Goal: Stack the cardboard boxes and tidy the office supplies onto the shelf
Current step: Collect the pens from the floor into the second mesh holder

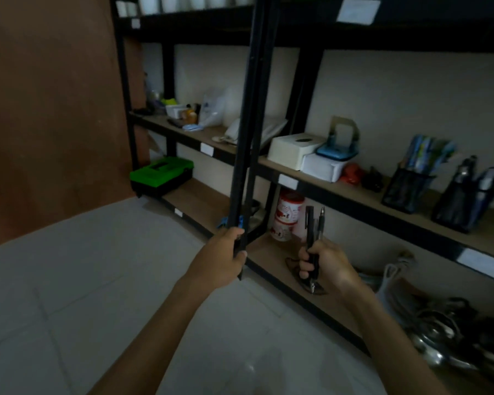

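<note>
From the head camera, the person faces a black-framed shelf with wooden boards that fills the upper and right parts of the frame; both bare forearms reach up from the bottom edge.

The left hand, a little left of centre, is wrapped round a pair of long black bars; the fingers curl over their front, the bars run steeply up to the top edge of the frame, and a short end sticks out below the fist.

The right hand, just right of centre, grips two dark pens in a closed fist; the pens stand nearly upright, most of their length above the fingers and a short end showing below; they are in front of the lowest board, not resting on it.

On the middle board, to the upper right of the pens, stand two mesh cups already stuffed with stationery; further left on that board sit a white tissue box and a blue hole punch.

A red-and-white canister stands on the bottom board just left of the pens; a green toolbox sits at centre left; pale tiled floor fills the lower left.
</note>
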Demonstrator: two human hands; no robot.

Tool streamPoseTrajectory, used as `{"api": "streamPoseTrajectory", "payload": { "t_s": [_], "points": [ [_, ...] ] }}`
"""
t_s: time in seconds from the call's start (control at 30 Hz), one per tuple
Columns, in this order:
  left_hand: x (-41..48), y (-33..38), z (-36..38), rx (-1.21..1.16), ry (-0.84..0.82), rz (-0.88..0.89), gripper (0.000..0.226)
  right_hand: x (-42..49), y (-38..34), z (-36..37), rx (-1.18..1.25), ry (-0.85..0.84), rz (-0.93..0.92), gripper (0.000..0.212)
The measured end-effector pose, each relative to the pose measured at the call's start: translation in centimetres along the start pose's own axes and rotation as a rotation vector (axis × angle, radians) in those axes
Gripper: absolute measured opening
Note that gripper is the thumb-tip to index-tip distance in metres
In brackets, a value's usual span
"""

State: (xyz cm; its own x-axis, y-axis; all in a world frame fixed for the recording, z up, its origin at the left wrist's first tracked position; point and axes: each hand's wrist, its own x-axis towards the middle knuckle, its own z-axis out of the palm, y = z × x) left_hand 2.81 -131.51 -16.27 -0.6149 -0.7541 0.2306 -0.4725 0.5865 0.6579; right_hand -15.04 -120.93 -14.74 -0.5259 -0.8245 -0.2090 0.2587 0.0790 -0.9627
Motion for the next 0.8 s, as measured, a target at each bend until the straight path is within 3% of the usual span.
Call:
{"api": "streamPoseTrajectory", "payload": {
  "t_s": [0.2,0.5,0.67,0.8],
  "points": [
    [4.6,7.7,2.2,0.012,-0.029,0.152,0.047,-0.1,-5.3,-6.8,0.004,0.106,-0.134,0.011],
    [11.3,18.8,6.2,0.030,-0.086,0.373,0.048,0.1,-12.8,-16.5,-0.047,0.245,-0.366,0.021],
    [14.5,22.8,8.6,0.024,-0.076,0.461,0.050,1.7,-16.6,-21.8,-0.084,0.474,-0.599,0.021],
    [17.1,25.6,10.7,0.070,-0.112,0.528,0.049,4.0,-19.2,-25.4,-0.254,0.690,-0.732,0.039]
  ]
}}
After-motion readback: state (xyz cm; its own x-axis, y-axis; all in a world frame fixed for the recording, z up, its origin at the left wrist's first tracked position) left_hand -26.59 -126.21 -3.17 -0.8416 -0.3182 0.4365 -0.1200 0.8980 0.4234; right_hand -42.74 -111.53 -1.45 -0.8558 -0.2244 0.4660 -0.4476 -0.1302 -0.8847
